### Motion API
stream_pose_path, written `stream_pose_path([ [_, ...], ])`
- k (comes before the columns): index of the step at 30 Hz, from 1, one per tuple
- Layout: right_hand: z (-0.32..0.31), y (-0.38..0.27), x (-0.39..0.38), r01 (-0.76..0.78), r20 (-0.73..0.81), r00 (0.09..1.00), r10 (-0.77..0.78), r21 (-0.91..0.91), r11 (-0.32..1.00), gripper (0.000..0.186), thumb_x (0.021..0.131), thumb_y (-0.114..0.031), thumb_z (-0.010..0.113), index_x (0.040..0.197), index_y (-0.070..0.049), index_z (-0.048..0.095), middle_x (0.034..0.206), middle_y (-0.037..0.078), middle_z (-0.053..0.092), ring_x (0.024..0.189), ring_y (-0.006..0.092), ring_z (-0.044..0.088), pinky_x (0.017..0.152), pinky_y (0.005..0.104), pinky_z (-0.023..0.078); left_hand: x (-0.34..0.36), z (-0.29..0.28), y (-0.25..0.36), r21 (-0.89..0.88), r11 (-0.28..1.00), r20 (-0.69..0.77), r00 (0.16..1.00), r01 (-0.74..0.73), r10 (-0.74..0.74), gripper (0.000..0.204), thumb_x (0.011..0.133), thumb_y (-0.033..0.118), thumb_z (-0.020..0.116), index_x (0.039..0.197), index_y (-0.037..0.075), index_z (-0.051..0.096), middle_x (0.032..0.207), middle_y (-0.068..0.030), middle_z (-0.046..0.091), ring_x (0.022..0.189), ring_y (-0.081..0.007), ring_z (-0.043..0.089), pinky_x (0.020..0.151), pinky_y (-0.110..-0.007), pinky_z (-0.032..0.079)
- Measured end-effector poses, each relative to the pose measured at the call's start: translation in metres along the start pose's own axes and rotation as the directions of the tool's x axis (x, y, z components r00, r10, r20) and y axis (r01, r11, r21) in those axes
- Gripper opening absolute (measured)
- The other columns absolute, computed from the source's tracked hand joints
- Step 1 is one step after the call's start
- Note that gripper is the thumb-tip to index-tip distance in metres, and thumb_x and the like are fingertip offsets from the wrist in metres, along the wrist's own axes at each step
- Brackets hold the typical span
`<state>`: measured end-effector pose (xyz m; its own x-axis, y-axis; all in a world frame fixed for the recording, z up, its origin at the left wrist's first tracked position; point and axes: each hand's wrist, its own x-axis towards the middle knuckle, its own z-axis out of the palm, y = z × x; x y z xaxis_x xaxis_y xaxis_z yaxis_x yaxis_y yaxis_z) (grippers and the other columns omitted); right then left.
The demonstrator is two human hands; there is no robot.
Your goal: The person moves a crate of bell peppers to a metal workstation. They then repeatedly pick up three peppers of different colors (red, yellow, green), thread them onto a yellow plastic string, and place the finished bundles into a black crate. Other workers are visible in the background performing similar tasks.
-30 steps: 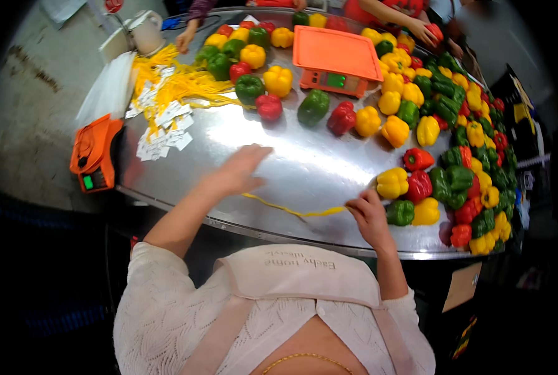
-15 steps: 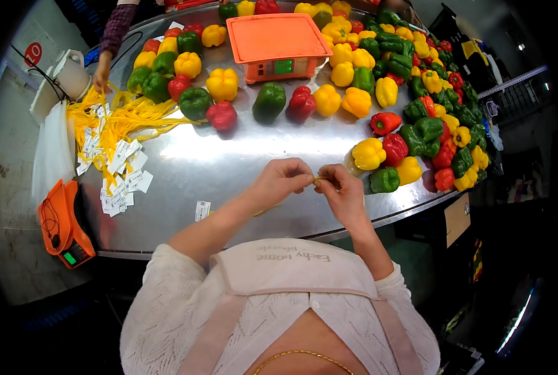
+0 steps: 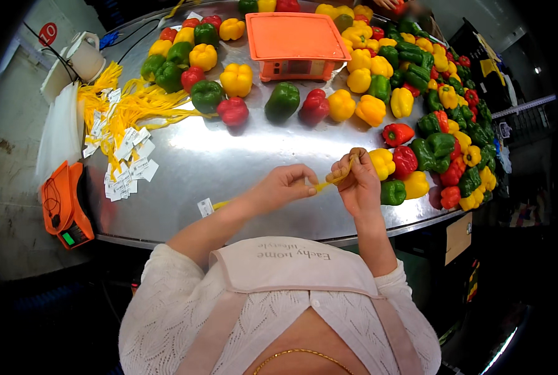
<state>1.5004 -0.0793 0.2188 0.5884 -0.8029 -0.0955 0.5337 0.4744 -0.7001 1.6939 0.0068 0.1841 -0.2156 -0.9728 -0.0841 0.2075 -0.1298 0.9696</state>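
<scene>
A narrow yellow mesh strip [image 3: 328, 182], apparently a gathered net bag, stretches between my two hands above the steel table. My right hand [image 3: 360, 186] pinches its raised end between thumb and fingertips. My left hand [image 3: 284, 187] closes thumb and fingers on the strip lower down. From there it passes behind my left forearm, reappearing beside a white printed tag [image 3: 205, 207] over the table. Just beyond my right hand lie a yellow pepper [image 3: 382, 162] and a green pepper [image 3: 393, 192].
An orange scale [image 3: 296, 40] stands at the back, with bell peppers [image 3: 283, 102] around it and a large heap at right. Yellow net strips [image 3: 138, 103] with white tags lie at left. Another orange scale [image 3: 68, 200] sits by the left edge. A co-worker's hand [image 3: 388, 4] shows at top.
My right hand has risen and turned upward, drawing out the yellow strip, so more shows between my hands. The co-worker's arm at upper left has left the view.
</scene>
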Motion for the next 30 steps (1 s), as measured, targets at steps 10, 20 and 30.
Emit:
stream_pose_path([
  [10,-0.013,0.010,0.004,0.012,0.117,0.980,0.158,-0.838,0.546,0.021,0.089,-0.006,0.059,0.110,-0.005,0.056,0.092,0.000,0.055,0.076,0.0060,0.049,0.064,0.0221,0.043,0.021,-0.004,0.015,-0.639,0.766,-0.048,0.998,-0.062,0.041,0.007,0.100,0.019,0.054,0.100,0.012,0.053,0.068,0.0054,0.041,0.060,-0.0062,0.040,0.054,-0.024,0.036],
  [20,-0.021,0.003,0.012,-0.323,0.141,0.941,0.307,0.100,0.941,0.012,0.098,-0.014,0.053,0.106,-0.006,0.056,0.080,-0.001,0.056,0.064,0.0065,0.050,0.055,0.0227,0.040,0.032,-0.012,0.012,-0.202,0.978,-0.233,0.972,-0.046,-0.002,0.010,0.096,0.015,0.059,0.103,0.008,0.058,0.077,0.0033,0.056,0.065,-0.0047,0.048,0.058,-0.020,0.038],
  [30,-0.003,0.011,0.035,-0.152,-0.250,0.964,0.094,-0.223,0.963,0.012,0.098,-0.010,0.051,0.109,-0.007,0.055,0.079,0.000,0.056,0.070,0.0079,0.052,0.066,0.0210,0.040,0.017,-0.009,0.015,-0.113,0.986,0.023,0.992,0.124,-0.122,0.018,0.096,0.020,0.059,0.108,0.008,0.053,0.072,0.0046,0.053,0.057,-0.0033,0.043,0.050,-0.021,0.034],
])
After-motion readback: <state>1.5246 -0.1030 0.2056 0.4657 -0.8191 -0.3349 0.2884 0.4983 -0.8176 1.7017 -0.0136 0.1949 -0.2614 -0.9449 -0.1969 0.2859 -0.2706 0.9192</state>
